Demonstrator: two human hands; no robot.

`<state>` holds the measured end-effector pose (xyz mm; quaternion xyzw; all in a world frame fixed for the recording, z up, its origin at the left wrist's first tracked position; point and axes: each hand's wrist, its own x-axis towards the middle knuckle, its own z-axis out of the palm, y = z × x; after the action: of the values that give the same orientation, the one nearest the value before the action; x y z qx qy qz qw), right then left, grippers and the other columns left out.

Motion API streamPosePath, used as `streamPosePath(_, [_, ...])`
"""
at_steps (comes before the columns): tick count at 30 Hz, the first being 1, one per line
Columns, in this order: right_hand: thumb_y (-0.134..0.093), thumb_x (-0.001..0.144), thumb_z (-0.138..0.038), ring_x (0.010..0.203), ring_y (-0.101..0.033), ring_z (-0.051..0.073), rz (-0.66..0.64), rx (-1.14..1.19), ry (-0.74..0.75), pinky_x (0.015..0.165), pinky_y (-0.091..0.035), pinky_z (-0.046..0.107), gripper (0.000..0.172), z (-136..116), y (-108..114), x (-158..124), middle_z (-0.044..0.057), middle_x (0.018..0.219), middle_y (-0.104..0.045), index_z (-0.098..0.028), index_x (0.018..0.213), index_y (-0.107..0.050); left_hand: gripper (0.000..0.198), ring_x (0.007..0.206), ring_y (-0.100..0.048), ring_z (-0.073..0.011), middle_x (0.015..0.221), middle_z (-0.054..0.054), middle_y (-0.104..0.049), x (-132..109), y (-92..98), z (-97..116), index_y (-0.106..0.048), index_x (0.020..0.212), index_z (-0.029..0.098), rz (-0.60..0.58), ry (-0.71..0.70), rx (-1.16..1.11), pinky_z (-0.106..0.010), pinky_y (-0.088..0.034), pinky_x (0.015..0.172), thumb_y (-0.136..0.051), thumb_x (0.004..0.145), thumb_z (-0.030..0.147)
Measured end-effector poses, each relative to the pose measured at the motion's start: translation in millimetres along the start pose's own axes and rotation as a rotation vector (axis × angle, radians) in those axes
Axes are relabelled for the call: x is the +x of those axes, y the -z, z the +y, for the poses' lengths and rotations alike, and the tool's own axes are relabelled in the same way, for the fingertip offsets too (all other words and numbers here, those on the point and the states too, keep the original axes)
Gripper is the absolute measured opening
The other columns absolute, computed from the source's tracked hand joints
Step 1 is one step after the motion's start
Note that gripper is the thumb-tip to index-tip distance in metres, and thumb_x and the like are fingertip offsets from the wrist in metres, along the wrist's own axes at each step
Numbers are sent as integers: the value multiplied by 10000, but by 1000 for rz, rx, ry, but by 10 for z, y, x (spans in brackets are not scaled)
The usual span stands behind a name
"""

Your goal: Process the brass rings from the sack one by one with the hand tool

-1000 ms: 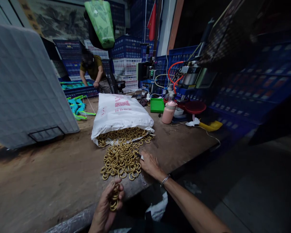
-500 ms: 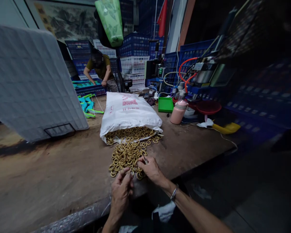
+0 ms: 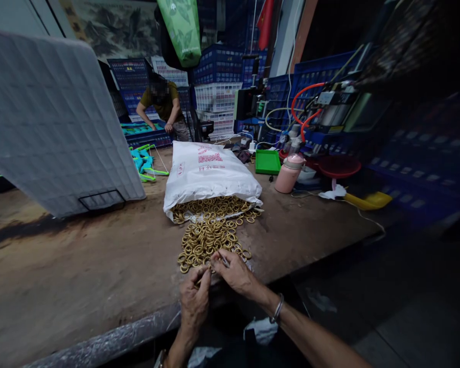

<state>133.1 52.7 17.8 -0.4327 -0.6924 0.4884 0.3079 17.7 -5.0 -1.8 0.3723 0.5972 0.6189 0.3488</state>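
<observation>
A heap of several brass-coloured rings [image 3: 209, 240] spills from the open mouth of a white sack [image 3: 209, 174] lying on the worn wooden table [image 3: 80, 276]. My left hand [image 3: 194, 301] is closed at the near edge of the heap, fingers curled round some rings. My right hand [image 3: 233, 273] pinches a thin pale piece among the rings, its fingertips meeting those of my left hand. A metal bracelet [image 3: 278, 308] sits on my right wrist.
A large grey mesh panel [image 3: 53, 122] leans at the left. Behind the sack stand a green tray [image 3: 267, 162], a pink bottle [image 3: 289, 173], a red bowl [image 3: 339, 166] and a machine with orange hoses [image 3: 322, 110]. Another person [image 3: 163, 107] bends over blue crates at the back.
My left hand rose from below the table edge to the heap and met my right hand, which drew back toward me. The view shifted, so everything sits further right.
</observation>
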Motion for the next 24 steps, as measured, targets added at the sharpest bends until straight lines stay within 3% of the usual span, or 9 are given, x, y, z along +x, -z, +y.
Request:
streamPosePath(2, [-461, 768, -337, 576, -406, 82, 15, -56, -11, 548, -324, 187, 220, 5, -9, 8, -44, 590, -466, -154, 686, -550, 76, 726, -594, -191, 715, -32, -675, -10, 17, -17, -691, 683, 208, -25, -70, 49, -275, -441, 727, -653, 628, 245])
streamPosePath(4, [-446, 774, -323, 546, -377, 77, 26, -92, -23, 523, -302, 185, 232, 5, -26, 11, -52, 551, -419, -156, 633, -523, 88, 721, -595, -191, 721, -31, -673, -25, 22, -11, -691, 704, 209, -50, -61, 58, -274, -441, 722, -641, 645, 251])
streamPosePath(7, [-438, 780, -313, 537, -368, 71, 27, -115, -16, 508, -287, 182, 234, -5, -46, 0, -53, 548, -407, -156, 617, -499, 147, 555, -563, -150, 585, 1, -621, -44, 14, 18, -671, 748, 193, -137, 77, 16, -233, -439, 554, -623, 667, 306])
streamPosePath(10, [-438, 785, -325, 518, -348, 67, 32, -152, 7, 486, -267, 182, 252, -21, -53, -17, -56, 535, -393, -156, 600, -473, 241, 341, -411, -80, 412, 61, -481, -49, 3, 36, -627, 750, 169, -229, 247, -23, -180, -321, 355, -593, 687, 399])
streamPosePath(15, [-402, 811, -371, 494, -342, 69, 9, -94, 11, 467, -270, 183, 313, -33, -51, -23, -51, 514, -393, -160, 585, -449, 348, 302, -313, -39, 395, 80, -430, -49, 0, 47, -538, 650, 157, -260, 414, -203, -143, -232, 296, -578, 661, 503])
streamPosePath(20, [-357, 831, -357, 494, -398, 74, -27, 46, 9, 488, -317, 182, 324, -28, -37, -10, -35, 516, -436, -162, 589, -449, 325, 322, -300, -22, 424, 81, -428, -86, 10, 101, -523, 627, 153, -297, 420, -338, -129, -218, 305, -606, 660, 466])
streamPosePath(24, [-368, 806, -253, 532, -429, 91, 45, -145, 36, 518, -316, 193, 240, -10, -22, -34, -18, 558, -488, -165, 615, -482, 319, 321, -310, -20, 460, 75, -461, -78, 21, 120, -526, 652, 158, -277, 417, -363, -131, -224, 299, -620, 647, 463])
